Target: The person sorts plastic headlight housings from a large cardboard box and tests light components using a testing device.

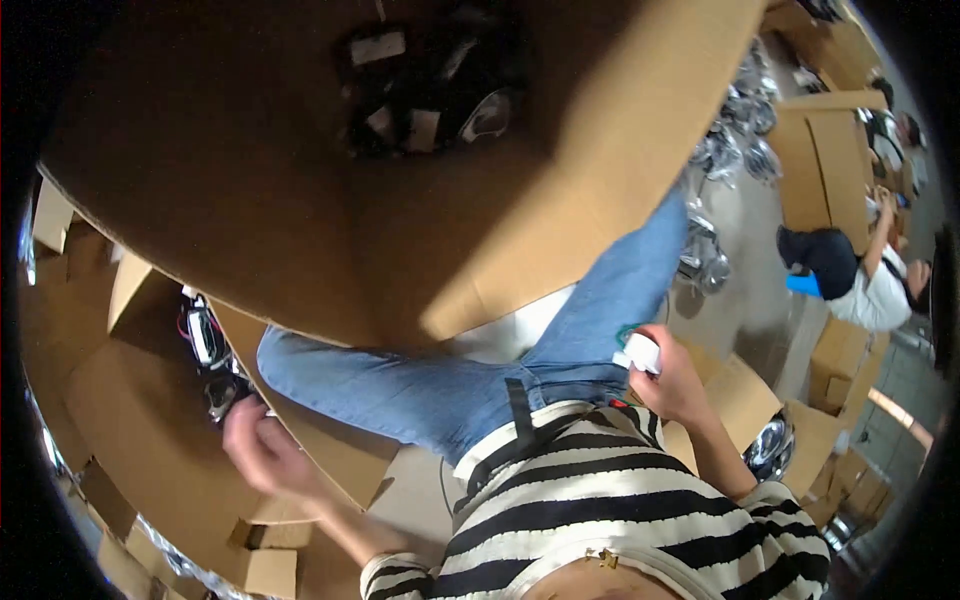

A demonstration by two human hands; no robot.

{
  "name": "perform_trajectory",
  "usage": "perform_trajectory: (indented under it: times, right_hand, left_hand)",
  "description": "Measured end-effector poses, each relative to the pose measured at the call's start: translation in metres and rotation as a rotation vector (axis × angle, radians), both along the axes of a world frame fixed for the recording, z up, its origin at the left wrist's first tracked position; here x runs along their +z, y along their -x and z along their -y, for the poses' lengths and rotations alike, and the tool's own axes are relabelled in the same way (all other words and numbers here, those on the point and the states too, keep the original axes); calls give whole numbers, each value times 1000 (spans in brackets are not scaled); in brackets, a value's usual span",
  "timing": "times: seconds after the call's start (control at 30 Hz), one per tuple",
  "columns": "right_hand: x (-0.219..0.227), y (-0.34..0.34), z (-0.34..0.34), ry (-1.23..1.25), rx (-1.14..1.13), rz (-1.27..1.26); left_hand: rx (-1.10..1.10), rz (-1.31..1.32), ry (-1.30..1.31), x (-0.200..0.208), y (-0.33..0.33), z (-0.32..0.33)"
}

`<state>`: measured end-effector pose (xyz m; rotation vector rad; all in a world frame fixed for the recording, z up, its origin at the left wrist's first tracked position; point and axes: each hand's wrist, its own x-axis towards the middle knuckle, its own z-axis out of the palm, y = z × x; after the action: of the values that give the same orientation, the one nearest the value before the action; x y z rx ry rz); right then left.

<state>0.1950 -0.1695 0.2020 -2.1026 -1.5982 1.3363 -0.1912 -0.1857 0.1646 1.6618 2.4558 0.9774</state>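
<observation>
My right hand (675, 382) is closed around a small white object (643, 353) beside my right thigh. Something green shows at that object's far edge; its kind I cannot make out. At the left, my left hand (262, 447) reaches over an open cardboard box (160, 400). Motion blurs its fingers, so their grip cannot be judged. Just beyond the fingertips lie a dark part (221, 396) and a black-and-white device (204, 335) with a thin reddish wire, both inside that box.
A large open carton (540, 235) stands in front of my legs, with several black items bearing pale labels (424, 130) deep inside. Plastic-wrapped parts (735, 140) lie on the floor at the right. Another person (860, 270) is among boxes at the far right.
</observation>
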Motion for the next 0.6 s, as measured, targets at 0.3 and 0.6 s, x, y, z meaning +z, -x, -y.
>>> perform_trajectory:
  times: [0.3,0.6]
  right_hand:
    - [-15,8,-34,58,-37,12]
    - [-33,-1,-77,382,-181,-73]
  left_hand:
    - [-27,718,531,-250,-121,-213]
    - [63,540,671,-399,-103,-309]
